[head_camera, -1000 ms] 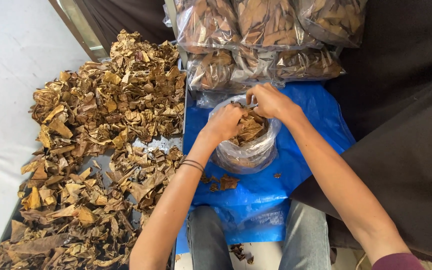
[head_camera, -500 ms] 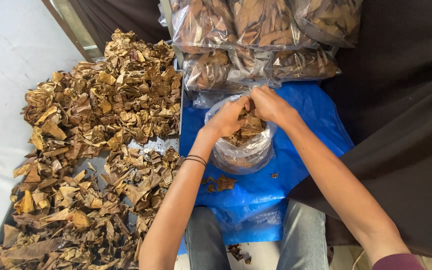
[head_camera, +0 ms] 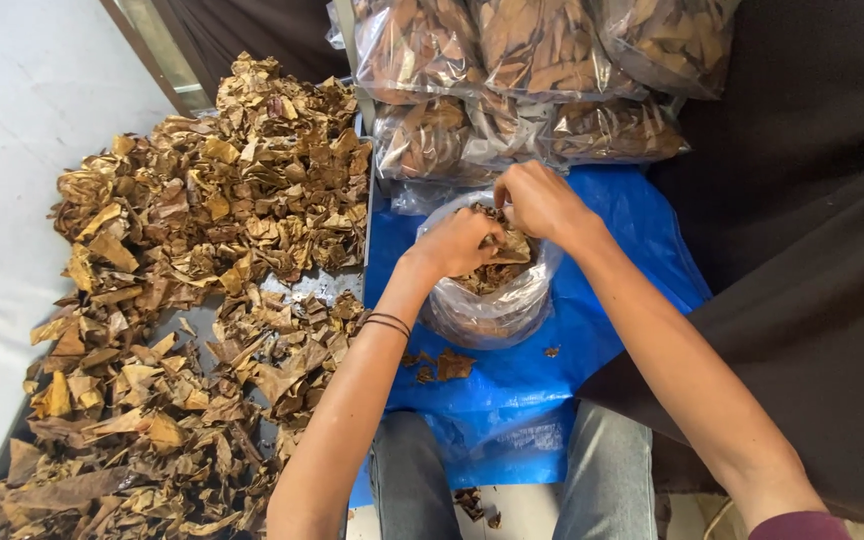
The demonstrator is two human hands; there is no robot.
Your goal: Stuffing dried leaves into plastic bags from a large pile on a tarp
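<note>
Left grip: the left hand [head_camera: 460, 240] is curled over the mouth of the clear plastic bag [head_camera: 487, 310], its fingers pressed into the dried leaves inside; whether a leaf is pinched cannot be told.
Right grip: the right hand [head_camera: 542, 200] is bent in a loose fist at the bag's far rim, fingers closed on crumpled leaf and plastic edge.
Wrist: two thin dark bands [head_camera: 388, 322] are worn on the left forearm.
Bag: a rounded, glossy, wrinkled sack, stood upright on the blue tarp [head_camera: 602, 350] in front of the knees, filled near the top with brown brittle leaves.
Tarp: slick woven plastic, creased, with a few leaf crumbs [head_camera: 442, 365] scattered beside the bag.
Filled bags [head_camera: 512, 80]: several shiny clear packs of flat brown leaves are stacked just beyond the hands.
Leaf pile [head_camera: 182, 300]: a wide heap of curled, papery, tan and dark brown leaves is spread to the left, beside the tarp.
Cloth [head_camera: 812, 250]: dark matte fabric is draped on the right.
</note>
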